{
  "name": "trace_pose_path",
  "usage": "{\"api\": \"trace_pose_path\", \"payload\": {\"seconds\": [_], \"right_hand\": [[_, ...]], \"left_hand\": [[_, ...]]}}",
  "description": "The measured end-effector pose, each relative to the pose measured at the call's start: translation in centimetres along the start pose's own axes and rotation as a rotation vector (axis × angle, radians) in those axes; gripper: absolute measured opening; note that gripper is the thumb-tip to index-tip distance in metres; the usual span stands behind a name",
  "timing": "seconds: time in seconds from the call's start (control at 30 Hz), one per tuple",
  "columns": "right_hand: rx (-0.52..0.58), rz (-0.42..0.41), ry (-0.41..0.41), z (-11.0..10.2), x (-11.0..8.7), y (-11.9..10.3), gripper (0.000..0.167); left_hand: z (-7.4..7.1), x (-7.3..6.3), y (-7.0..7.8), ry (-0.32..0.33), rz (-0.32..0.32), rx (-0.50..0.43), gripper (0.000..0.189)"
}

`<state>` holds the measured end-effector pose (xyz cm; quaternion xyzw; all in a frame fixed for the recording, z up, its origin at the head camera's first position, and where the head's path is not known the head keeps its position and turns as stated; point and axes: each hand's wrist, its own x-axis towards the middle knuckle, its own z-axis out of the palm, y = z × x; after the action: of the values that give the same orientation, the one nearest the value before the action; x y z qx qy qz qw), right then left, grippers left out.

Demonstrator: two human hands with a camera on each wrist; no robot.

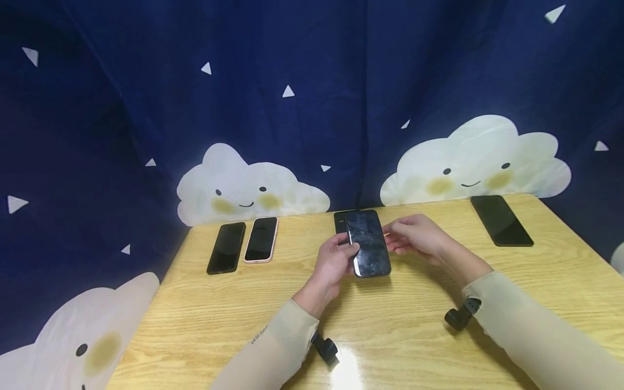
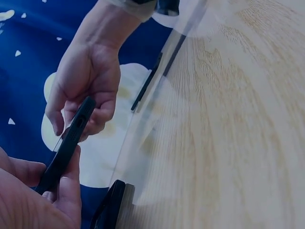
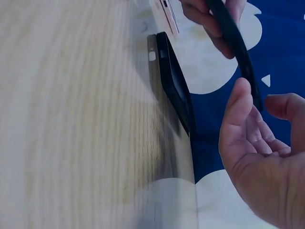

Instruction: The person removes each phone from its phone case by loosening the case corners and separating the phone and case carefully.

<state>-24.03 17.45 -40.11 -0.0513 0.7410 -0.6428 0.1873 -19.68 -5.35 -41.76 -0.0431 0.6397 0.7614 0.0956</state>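
My left hand [image 1: 333, 260] holds a black smartphone [image 1: 371, 246] above the table, its thumb on the dark, smudged screen and its fingers behind. Beside the phone's right edge is my right hand [image 1: 414, 235], its fingers bent loosely. In the right wrist view, the thumb and fingers of the right hand [image 3: 267, 148] lie on either side of the phone's end [image 3: 255, 98], not closed on it; whether a fingertip touches is unclear. Behind the held phone, a black case-like object [image 1: 340, 219] lies on the table, mostly hidden in the head view.
On the left of the wooden table [image 1: 234, 309] lie a black phone [image 1: 226, 248] and a pink-edged phone [image 1: 261, 240]. Another black phone [image 1: 502, 220] lies at the far right. A dark blue curtain [image 1: 302, 124] with clouds hangs along the table's back edge.
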Motion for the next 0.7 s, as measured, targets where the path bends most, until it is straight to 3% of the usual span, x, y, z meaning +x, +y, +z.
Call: {"api": "trace_pose_path", "payload": {"seconds": [0.37, 0.7], "right_hand": [[-0.024, 0.020, -0.087, 1.2, -3.3, 0.8, 0.038], [0.000, 0.019, -0.150, 2.1, -5.1, 1.5, 0.043]], "left_hand": [[-0.2, 0.0, 0.1, -0.007, -0.007, -0.010, 0.028], [-0.1, 0.0, 0.2, 0.007, -0.004, 0.000, 0.033]]}}
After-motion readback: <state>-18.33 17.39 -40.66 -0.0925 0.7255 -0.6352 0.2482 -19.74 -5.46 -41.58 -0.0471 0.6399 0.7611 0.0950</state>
